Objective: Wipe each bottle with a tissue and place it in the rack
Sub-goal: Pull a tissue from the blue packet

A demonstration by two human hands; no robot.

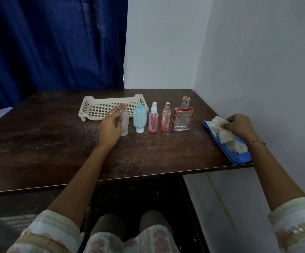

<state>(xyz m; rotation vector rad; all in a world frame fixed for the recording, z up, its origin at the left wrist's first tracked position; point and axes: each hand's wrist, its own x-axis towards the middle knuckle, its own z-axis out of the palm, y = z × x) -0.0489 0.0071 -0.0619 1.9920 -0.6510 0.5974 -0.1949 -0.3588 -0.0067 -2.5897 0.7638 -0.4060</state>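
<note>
White bottle (125,125) stands on table (38,143), rack (111,98) just behind.
Your left hand (109,126), fingers straight, touches it; your right hand (239,125) pinches a tissue (216,123) over the blue pack (239,157).

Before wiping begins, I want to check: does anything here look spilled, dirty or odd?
Yes. Whitish specks lie scattered over the dark table, like spilled powder. The square red bottle carries whitish smears on its front.

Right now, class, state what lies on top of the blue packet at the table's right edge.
White tissues lie heaped on the blue packet; the right hand pinches one. They cover the packet's middle, hiding it.
</note>
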